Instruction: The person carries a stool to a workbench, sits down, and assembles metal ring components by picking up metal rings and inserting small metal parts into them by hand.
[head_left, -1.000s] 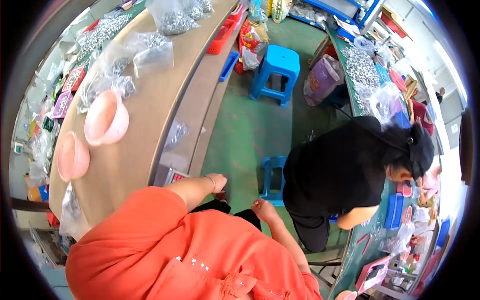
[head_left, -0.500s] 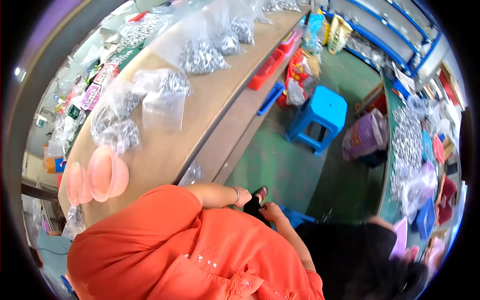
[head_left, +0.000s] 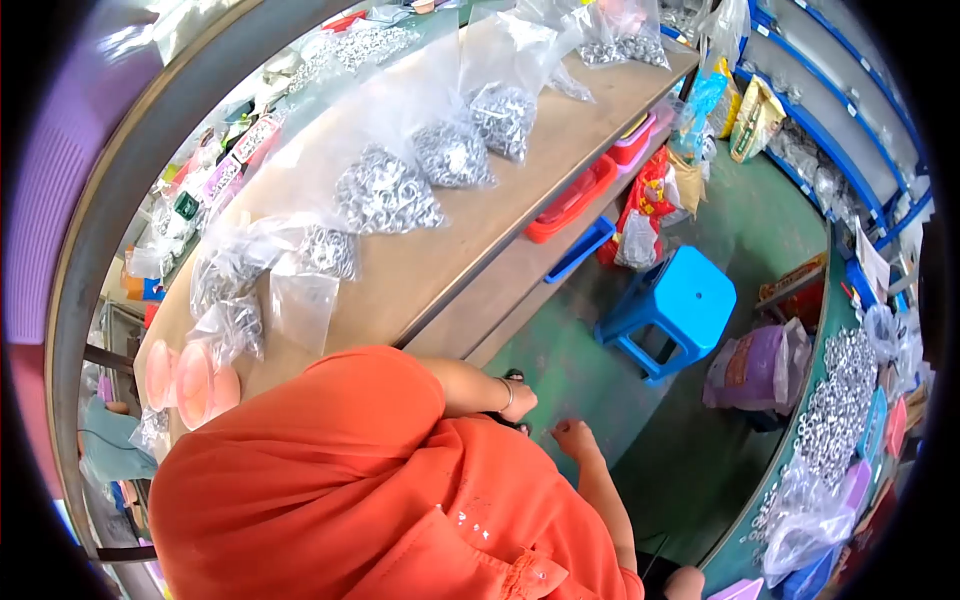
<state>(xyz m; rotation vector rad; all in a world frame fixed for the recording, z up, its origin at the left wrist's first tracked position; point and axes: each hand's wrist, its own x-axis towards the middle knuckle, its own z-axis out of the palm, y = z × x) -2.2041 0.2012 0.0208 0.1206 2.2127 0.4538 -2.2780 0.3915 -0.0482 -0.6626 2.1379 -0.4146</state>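
My left hand (head_left: 518, 398), with a bracelet at the wrist, hangs over the floor near the wooden workbench (head_left: 400, 280), its fingers curled in. A little to its right is my right hand (head_left: 573, 438), loosely fisted in front of the orange shirt. Nothing shows in either hand, and they do not touch each other. On the workbench lie clear bags of metal parts, among them a large bag (head_left: 388, 195) and a bag (head_left: 452, 152) beyond it. A pink bowl (head_left: 207, 385) stands at the bench's near left end.
A blue stool (head_left: 690, 300) stands on the green floor ahead. Behind it is a purple sack (head_left: 757, 365). At the right, a green table (head_left: 735, 540) carries a pile of metal rings (head_left: 835, 405). Red baskets (head_left: 572, 203) sit under the bench. Part of another person (head_left: 685, 583) shows at the bottom.
The view has swung right and forward, bringing more bench bags and the blue shelves into view. The person in black has slipped almost out of frame. Both hands remain curled and low.
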